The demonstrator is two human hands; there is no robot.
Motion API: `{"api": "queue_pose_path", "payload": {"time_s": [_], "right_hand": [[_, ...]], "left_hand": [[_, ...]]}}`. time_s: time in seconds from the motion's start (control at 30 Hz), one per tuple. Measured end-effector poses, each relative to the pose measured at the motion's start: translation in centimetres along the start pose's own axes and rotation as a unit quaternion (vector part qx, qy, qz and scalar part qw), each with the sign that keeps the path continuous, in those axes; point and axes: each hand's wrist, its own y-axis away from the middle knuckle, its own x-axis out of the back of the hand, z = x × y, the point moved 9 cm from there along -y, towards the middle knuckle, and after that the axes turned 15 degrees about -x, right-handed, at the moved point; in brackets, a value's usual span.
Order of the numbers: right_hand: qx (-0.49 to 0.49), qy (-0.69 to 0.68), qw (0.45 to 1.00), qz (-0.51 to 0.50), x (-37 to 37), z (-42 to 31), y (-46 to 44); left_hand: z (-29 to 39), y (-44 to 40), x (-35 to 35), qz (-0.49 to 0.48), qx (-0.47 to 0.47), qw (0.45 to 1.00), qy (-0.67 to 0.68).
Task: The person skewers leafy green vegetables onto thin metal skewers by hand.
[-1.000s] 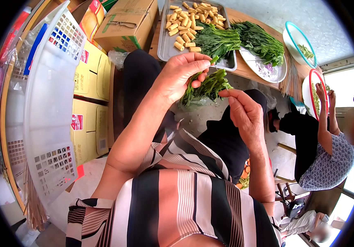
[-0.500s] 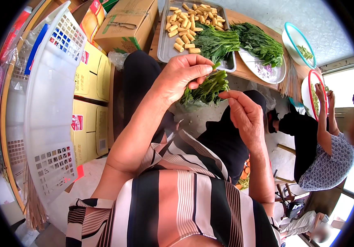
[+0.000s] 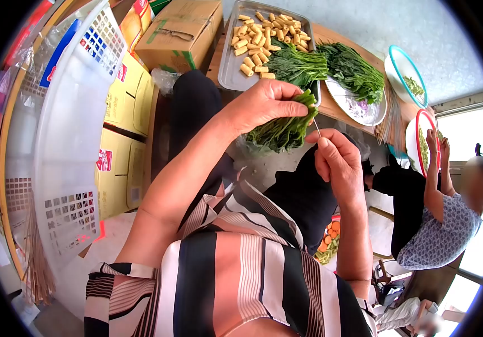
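My left hand [image 3: 269, 104] is closed with thumb and fingers pinched on the stem end of a green leafy bunch [image 3: 283, 128] that hangs over the gap between my knees. Thumb and forefinger of my right hand [image 3: 337, 160] pinch a thin skewer [image 3: 317, 127], whose upper part reaches the greens. Beyond my hands, a metal tray [image 3: 231, 70] carries many tan, short rolls [image 3: 255, 42] and more leafy greens [image 3: 297, 66]. To its right, another pile of greens [image 3: 351, 70] lies partly over a white oval plate [image 3: 373, 115].
Thin sticks [image 3: 390, 121] lie beside the plate. Farther right are a blue-rimmed bowl [image 3: 393, 67] and a red-rimmed bowl [image 3: 414, 146], where another person [image 3: 440, 224] works. A white plastic basket [image 3: 64, 157], yellow boxes [image 3: 115, 168] and a cardboard box [image 3: 179, 33] stand left. An orange-and-green pile [image 3: 328, 241] is below.
My left hand has moved right and now grips the bunch's stem end. My right hand has shifted slightly down, and the skewer shows more clearly. The view has tilted a little.
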Motion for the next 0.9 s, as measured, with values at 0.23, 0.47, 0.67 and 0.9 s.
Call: {"api": "queue_pose_path", "payload": {"time_s": [0.23,0.47,0.67,0.9], "right_hand": [[-0.031,0.08,0.996,0.022,0.6,0.8,0.7],[-0.011,0.074,0.997,0.021,0.2,1.1,-0.9],[-0.037,0.028,0.999,0.009,0.5,2.2,-1.5],[-0.035,0.018,0.999,0.011,1.1,3.0,-2.2]], "left_hand": [[-1.1,0.6,1.4,0.023,0.042,0.999,0.013],[-2.9,0.9,-0.7,-0.051,0.092,0.994,-0.036],[-3.7,0.7,0.1,-0.034,0.094,0.995,-0.024],[-4.2,-0.1,-1.0,-0.073,0.094,0.991,-0.055]]}}
